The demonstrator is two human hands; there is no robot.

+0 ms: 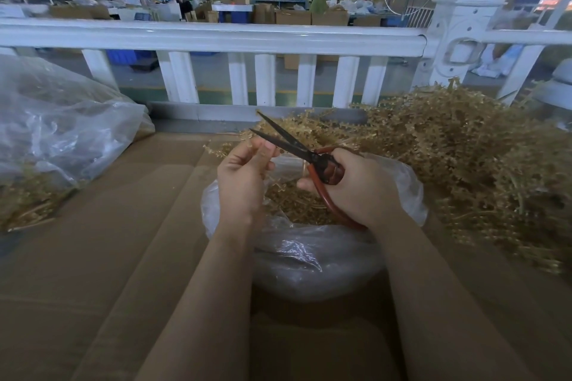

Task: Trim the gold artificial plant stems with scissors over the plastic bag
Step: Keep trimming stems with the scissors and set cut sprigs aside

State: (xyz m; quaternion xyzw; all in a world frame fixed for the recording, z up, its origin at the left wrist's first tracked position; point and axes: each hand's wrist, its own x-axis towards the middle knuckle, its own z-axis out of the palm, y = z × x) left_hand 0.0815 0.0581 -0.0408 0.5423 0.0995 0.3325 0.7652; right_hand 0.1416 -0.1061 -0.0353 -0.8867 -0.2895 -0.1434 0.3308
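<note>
Head view: the right hand (353, 185) grips the scissors (305, 153) by their red handles, blades parted and pointing up-left. The left hand (244, 176) pinches a gold stem (221, 148) just beside the blades. Both hover over the open bag (309, 254) of trimmings on the cardboard-covered counter (108, 257). A stem pile (464, 158) lies right, touching the bag.

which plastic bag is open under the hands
The small bag in the middle, mouth open with gold trimmings inside; the big bag lies off to the left.
</note>
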